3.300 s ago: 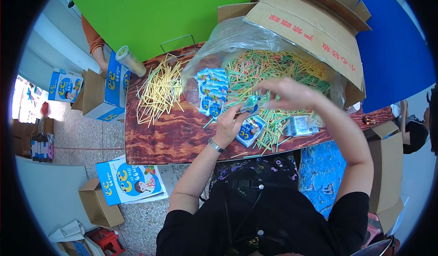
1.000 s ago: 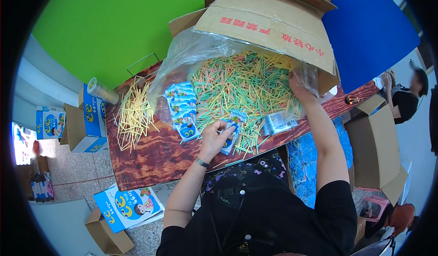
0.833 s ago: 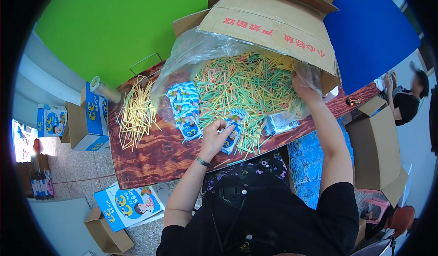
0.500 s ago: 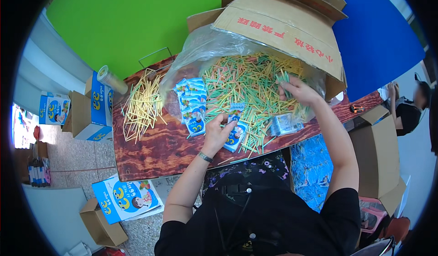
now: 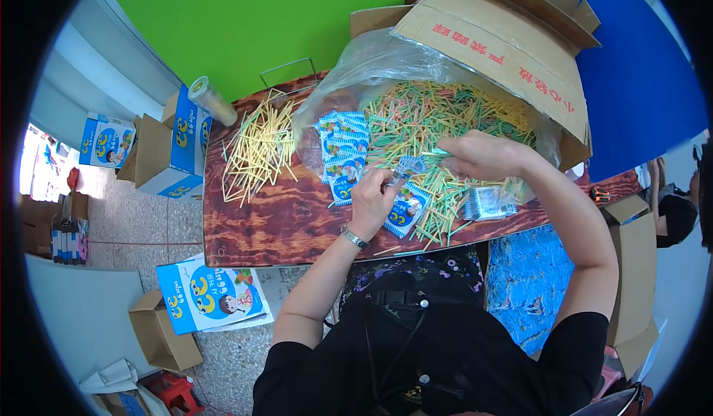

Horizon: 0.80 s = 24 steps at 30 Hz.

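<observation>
Between the thumb and fingers of my left hand (image 5: 373,204) is a small blue-and-white printed packet (image 5: 407,212), its top end raised. My right hand (image 5: 483,154) pinches several thin pale-green sticks (image 5: 438,153) close to that top end; whether their tips are inside the packet I cannot tell. Beneath both hands spreads a big heap of thin coloured sticks (image 5: 416,115), spilling out of a clear plastic bag (image 5: 371,58). Left of the heap lies an overlapping row of similar packets (image 5: 345,149). A stack of bluish packets (image 5: 489,204) sits below my right wrist.
The bag lines a tipped cardboard carton (image 5: 497,37) on the reddish wooden table (image 5: 252,230). Loose yellow sticks (image 5: 260,149) and a clear jar (image 5: 213,100) are at the left. Blue printed boxes (image 5: 174,145) stand beyond the table edge. Blue packets fill a container (image 5: 527,282) at lower right.
My right hand has come left from the heap to the packet, bringing sticks with it. My left hand still holds the packet, its top now tilted up. The whole view has shifted.
</observation>
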{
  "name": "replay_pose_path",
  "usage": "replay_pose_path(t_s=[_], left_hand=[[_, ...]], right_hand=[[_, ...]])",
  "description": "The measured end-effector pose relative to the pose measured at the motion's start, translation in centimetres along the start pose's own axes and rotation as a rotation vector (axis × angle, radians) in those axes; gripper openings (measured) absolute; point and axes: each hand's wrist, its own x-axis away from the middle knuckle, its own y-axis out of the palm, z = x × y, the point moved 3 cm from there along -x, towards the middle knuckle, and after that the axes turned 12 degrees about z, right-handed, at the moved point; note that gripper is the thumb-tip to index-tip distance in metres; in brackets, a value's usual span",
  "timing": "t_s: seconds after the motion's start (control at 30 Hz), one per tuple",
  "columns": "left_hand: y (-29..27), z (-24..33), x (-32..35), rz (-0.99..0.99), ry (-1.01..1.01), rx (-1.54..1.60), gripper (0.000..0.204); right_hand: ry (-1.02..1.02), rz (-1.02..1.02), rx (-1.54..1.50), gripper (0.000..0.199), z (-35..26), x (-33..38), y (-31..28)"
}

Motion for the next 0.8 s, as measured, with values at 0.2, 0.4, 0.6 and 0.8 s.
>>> replay_pose_path(t_s=[0.2,0.4,0.6,0.8], left_hand=[[0.1,0.0,0.1,0.0,0.038,-0.028,0.016],[-0.1,1.2,-0.6,0.036,0.217,-0.031,0.022],[-0.5,1.2,-0.9,0.042,0.135,0.067,0.027],[-0.9,1.5,-0.8,-0.077,-0.076,0.197,0.029]], right_hand=[[-0.129,0.02,0.34,0.016,-1.3,-1.7,0.1],[-0.015,-0.255,0.643,0.017,-2.9,-3.9,0.9],[-0.196,-0.02,0.539,0.025,-5.1,-3.4,-1.0],[-0.391,0.544,0.069,0.025,-1.6,-1.9,1.1]])
